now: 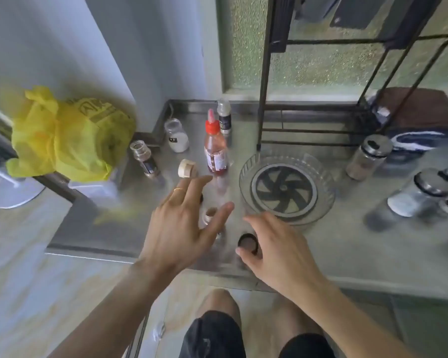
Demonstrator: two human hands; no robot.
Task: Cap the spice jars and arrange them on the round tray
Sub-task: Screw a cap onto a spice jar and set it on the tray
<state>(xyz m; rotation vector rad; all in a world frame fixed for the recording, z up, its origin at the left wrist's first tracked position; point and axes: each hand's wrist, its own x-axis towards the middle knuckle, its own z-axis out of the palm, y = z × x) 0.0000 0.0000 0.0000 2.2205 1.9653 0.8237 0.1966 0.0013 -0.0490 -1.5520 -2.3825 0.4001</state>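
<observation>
Open jar (210, 214) lies under left hand (184, 223).

The round tray (286, 189) sits on the counter (347, 249), right of centre, and serves as the reference. Behind it stands the wire rack (321, 86), against the window. Left of the tray stands the sauce bottle (216, 151); a small dropper bottle (224, 117) stands behind that bottle. Farther left of the tray are an uncapped salt jar (176, 135), a loose lid (187, 168) lying on the counter, and an uncapped jar (145, 158) near the counter's left edge. A plastic bag (67, 135) hangs beyond that edge. Right of the tray stands a capped shaker (367, 157); more capped jars (422, 195) stand farther right. In front of the tray and slightly left lies a dark cap (247, 242).
</observation>
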